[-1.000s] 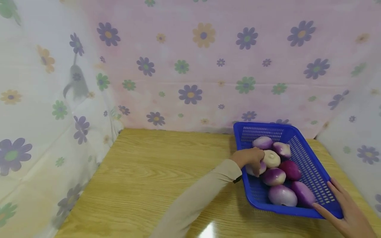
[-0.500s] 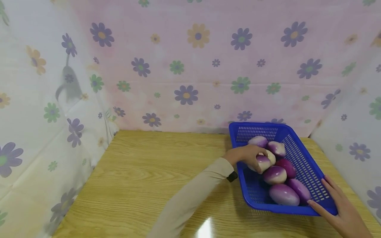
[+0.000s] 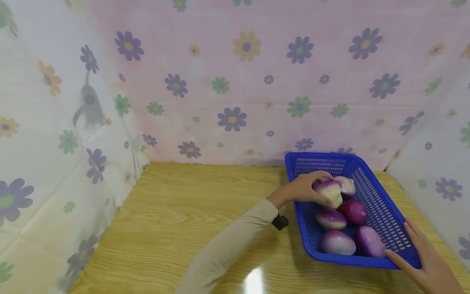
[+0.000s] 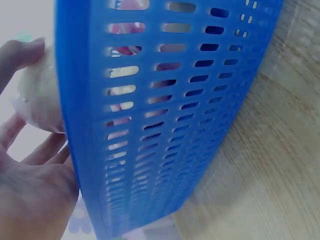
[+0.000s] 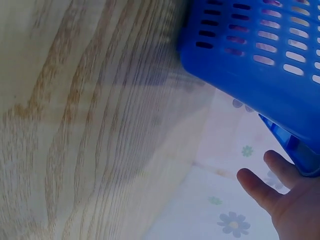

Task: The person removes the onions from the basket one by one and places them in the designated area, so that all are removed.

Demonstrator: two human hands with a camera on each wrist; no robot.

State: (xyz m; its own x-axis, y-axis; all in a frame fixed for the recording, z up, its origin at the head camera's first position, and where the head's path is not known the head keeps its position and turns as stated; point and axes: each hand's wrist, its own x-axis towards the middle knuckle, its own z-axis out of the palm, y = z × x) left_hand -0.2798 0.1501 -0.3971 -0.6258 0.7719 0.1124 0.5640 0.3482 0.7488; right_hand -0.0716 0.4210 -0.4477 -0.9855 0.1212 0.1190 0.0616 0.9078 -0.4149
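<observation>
Head view first: my left hand (image 3: 306, 188) curls around a purple-and-white onion (image 3: 328, 192), holding it just above the others inside the blue basket (image 3: 378, 204). That basket sits at the right end of the wooden table (image 3: 191, 216), close to the flowered cloth (image 3: 235, 81) behind it. Five more onions (image 3: 338, 241) lie in the basket, some touching each other. My right hand (image 3: 427, 267) rests with straight fingers against the basket's near right corner, gripping nothing. A black band (image 3: 280, 222) shows at my left cuff.

Left wrist view: my left hand (image 4: 30, 185) is beside the basket's slotted wall (image 4: 165, 115), thumb and fingers wrapped on the pale side of the onion (image 4: 37, 100).

Right wrist view: my right hand (image 5: 280, 195) shows relaxed, spread fingers touching the basket's corner (image 5: 265, 75) from below, over the wood grain (image 5: 90, 125).
</observation>
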